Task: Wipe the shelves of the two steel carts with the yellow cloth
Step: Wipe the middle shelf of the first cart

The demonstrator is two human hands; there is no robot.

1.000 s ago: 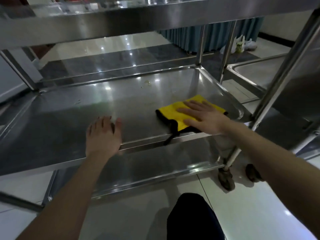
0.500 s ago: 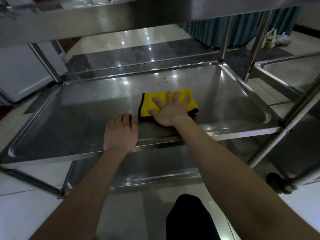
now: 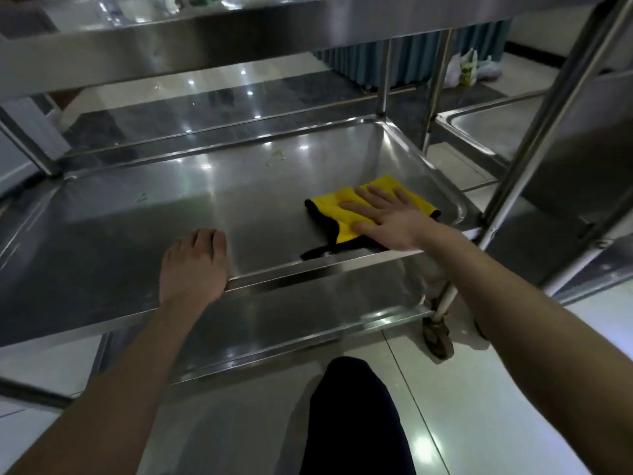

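Note:
The yellow cloth (image 3: 334, 209) with a black edge lies flat on the middle shelf (image 3: 171, 214) of the near steel cart, toward its front right corner. My right hand (image 3: 383, 217) presses down on the cloth with fingers spread. My left hand (image 3: 193, 265) rests on the front rim of the same shelf, fingers curled over the edge. A few crumbs (image 3: 277, 154) lie near the shelf's back edge. The second steel cart (image 3: 486, 128) stands to the right, its shelf partly seen.
The cart's top shelf (image 3: 205, 39) hangs overhead and its bottom shelf (image 3: 308, 313) lies below. A front right post (image 3: 534, 145) and a caster wheel (image 3: 436, 334) stand by my right arm. My dark-clad knee (image 3: 352, 416) is under the cart's front. White bags (image 3: 466, 68) sit on the far floor.
My right hand has slid the yellow cloth from the shelf's middle back to the front right corner. My left hand has stayed on the front rim.

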